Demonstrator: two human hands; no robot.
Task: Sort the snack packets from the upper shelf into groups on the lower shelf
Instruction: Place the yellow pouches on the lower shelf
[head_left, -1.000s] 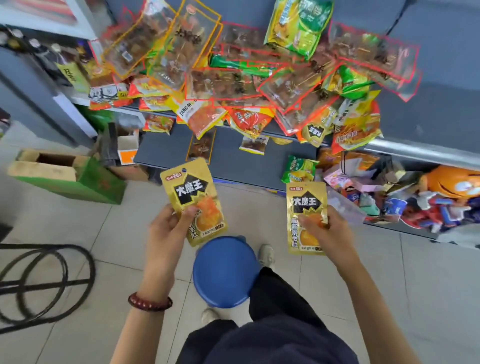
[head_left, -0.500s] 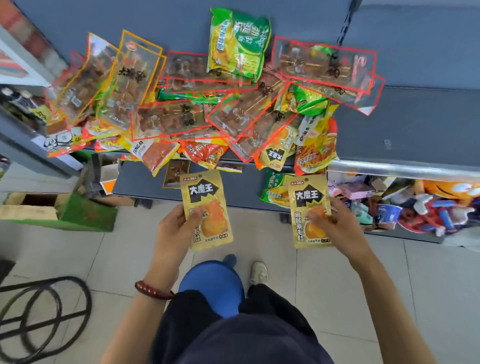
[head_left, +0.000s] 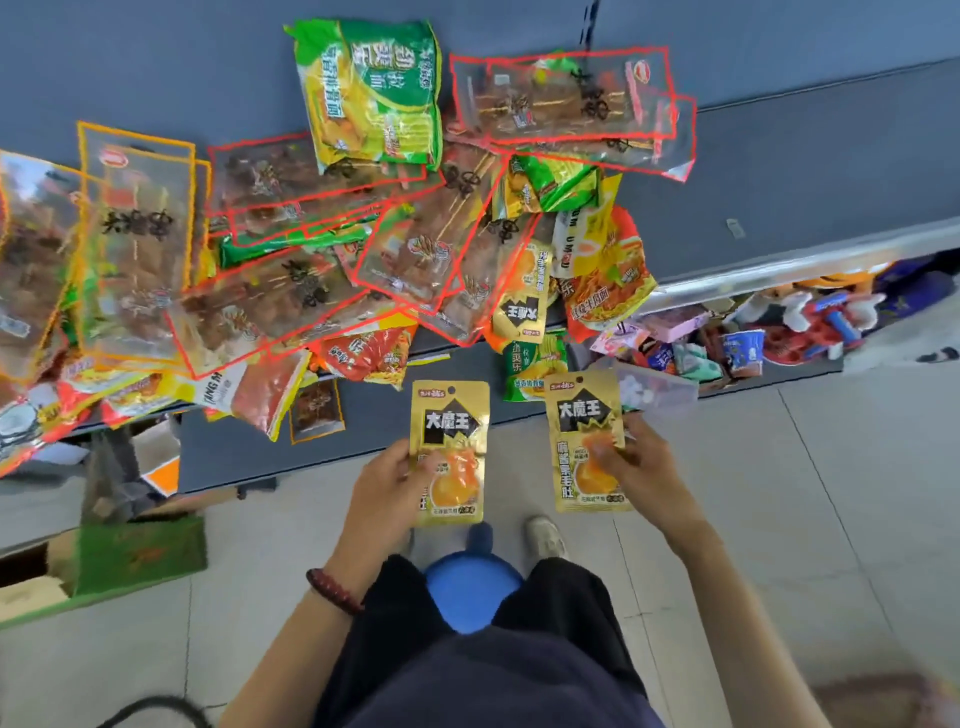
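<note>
Blue stool (head_left: 470, 597) sits below both wrists. Left hand (head_left: 387, 488) pinches the left gold packet (head_left: 451, 447) by its lower edge; right hand (head_left: 639, 467) pinches the right gold packet (head_left: 584, 441) (both upright). Beyond the fingertips lie the lower shelf (head_left: 228, 457), then the snack pile (head_left: 291, 291) on the upper shelf (head_left: 805, 156).

We count two hands, left hand (head_left: 382, 493) and right hand (head_left: 641, 470), three gold packets (head_left: 451, 426), one large green bag (head_left: 371, 93) and one blue stool (head_left: 470, 592); the red-edged packets (head_left: 561, 98) overlap uncountably.
</note>
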